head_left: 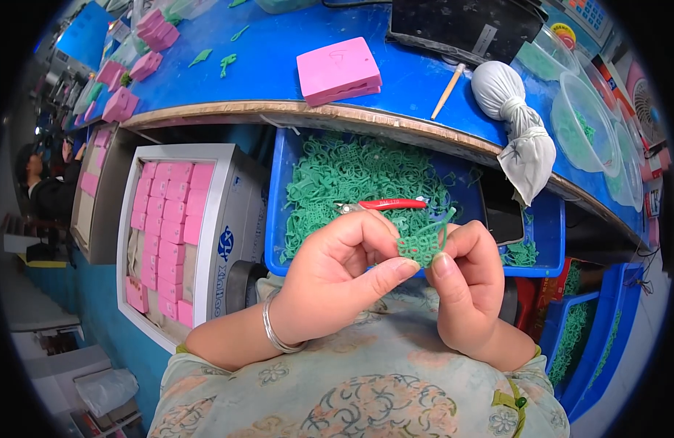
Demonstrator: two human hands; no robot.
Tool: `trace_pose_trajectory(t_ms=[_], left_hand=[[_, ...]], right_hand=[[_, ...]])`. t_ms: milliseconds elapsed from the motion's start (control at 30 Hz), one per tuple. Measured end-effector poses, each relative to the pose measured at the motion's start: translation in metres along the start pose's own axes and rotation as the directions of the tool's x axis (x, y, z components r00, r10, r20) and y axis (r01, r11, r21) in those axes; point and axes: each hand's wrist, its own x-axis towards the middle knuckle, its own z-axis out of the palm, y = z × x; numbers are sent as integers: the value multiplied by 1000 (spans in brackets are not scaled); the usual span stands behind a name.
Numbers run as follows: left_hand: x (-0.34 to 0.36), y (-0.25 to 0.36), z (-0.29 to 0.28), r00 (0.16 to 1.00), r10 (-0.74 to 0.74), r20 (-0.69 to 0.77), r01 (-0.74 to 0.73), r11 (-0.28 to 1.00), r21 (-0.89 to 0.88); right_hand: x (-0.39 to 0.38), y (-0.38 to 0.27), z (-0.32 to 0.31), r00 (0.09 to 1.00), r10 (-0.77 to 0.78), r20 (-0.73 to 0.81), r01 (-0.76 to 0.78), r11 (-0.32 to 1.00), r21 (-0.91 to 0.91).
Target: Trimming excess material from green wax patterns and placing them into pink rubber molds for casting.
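My left hand [337, 277], with a silver bangle at the wrist, and my right hand [468, 285] both pinch a small green lattice piece [419, 247] between thumbs and fingers. A thin green strand sticks up from its right side. Just behind the piece lie red-handled nippers [392, 205] on a heap of green lattice and loop pieces [351, 171], their tips partly hidden by my left fingers. The heap fills a blue plastic tray [277, 212] below the bench edge.
A blue bench [227, 80] holds pink blocks [337, 66], a wooden stick [448, 91], a white cloth bundle [516, 128], a black machine [461, 25] and clear bowls [585, 120]. A box of pink blocks [169, 204] stands left, blue bins [607, 328] right. A person [45, 197] sits far left.
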Motion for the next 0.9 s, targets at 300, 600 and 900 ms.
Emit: trace_pose_trajectory(t_ms=[300,600,900], left_hand=[[0,4,6,996,-87,-21,85,992,-89],[-1,-5,2,997,78,-1,-78,997,27],[-1,-6,1,995,101,18,-102,990,95]], right_hand=[[0,3,-3,999,-38,24,39,996,-74],[2,-2,-1,1000,-16,0,16,998,-66],[2,-5,-3,1000,-15,-5,14,996,-91]])
